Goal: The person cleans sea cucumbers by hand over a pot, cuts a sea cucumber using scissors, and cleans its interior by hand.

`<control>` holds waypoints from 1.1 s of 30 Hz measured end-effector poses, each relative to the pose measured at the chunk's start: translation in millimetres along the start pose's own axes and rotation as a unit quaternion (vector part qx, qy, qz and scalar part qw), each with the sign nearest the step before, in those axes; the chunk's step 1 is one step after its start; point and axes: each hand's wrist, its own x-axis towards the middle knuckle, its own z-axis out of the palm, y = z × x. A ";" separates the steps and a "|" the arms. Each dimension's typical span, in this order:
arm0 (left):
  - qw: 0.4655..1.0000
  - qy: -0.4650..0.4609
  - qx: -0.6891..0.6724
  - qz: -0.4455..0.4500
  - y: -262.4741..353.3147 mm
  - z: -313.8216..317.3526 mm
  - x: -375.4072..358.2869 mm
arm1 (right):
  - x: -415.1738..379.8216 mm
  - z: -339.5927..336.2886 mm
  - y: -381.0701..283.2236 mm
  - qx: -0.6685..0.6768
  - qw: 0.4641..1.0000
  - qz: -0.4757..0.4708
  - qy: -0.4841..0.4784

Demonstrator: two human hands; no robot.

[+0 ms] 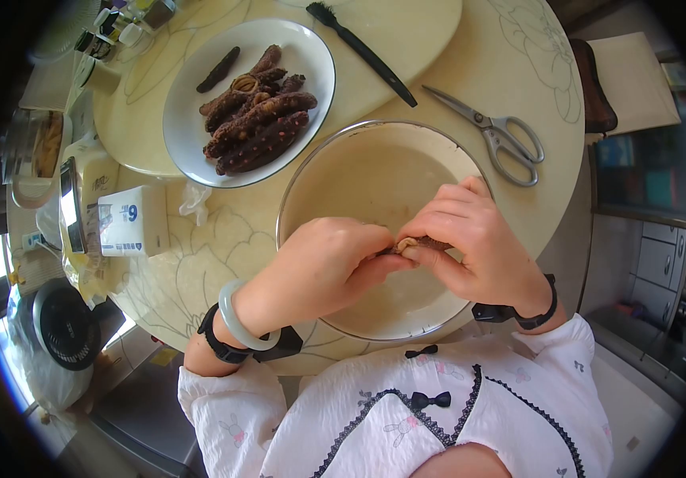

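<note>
Both hands meet over a large cream enamel basin (299, 191) with cloudy water in it. Between them is a brown sea cucumber (414, 242), mostly covered by the fingers. My left hand (331, 259) pinches one end of it with thumb and forefinger. My right hand (470, 239) is closed around the other end, its thumb pressed near a pale opened part. Behind the basin to the left, a white plate (187, 151) holds several dark, bumpy sea cucumbers (259, 123).
A black brush (367, 60) lies behind the basin. Grey-handled scissors (498, 135) rest to its right near the table's edge. At the left stand a white tissue pack (132, 223) and small jars (132, 36). A raised round board (406, 48) bears the plate.
</note>
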 end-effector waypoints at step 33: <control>0.996 0.022 0.081 0.007 0.9 3.8 -0.6 | -3.4 1.2 1.6 -0.112 0.993 -0.016 0.035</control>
